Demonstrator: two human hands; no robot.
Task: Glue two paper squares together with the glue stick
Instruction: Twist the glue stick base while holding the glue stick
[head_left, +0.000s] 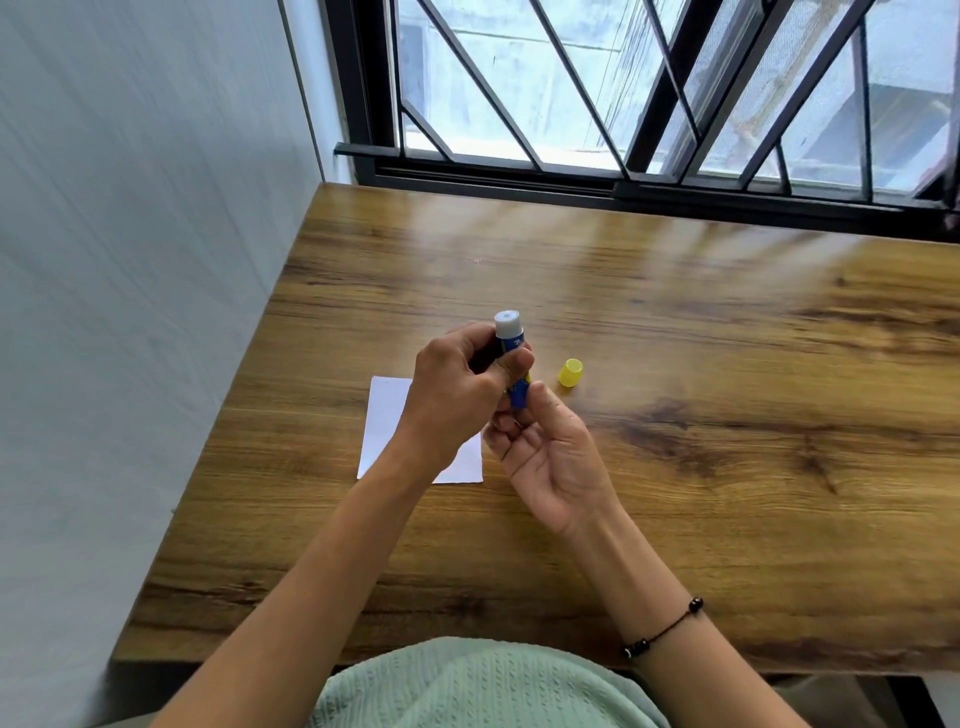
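Holding the uncapped glue stick (511, 353) upright, left hand (457, 384) grips it; right hand (540, 441) pinches its base.

The paper (387, 421) lies on the bench (675, 364), toward its left side. Both hands hold the glue stick (511, 358) above the paper's right part, left hand (457, 395) higher, right hand (550, 457) lower. The cap (570, 372) rests on the bench just right of them. A window (623, 88) stands behind the bench.

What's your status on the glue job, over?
Left hand grips uncapped glue stick; right hand pinches its base. Yellow cap on table. Paper unglued. Nothing obstructing.
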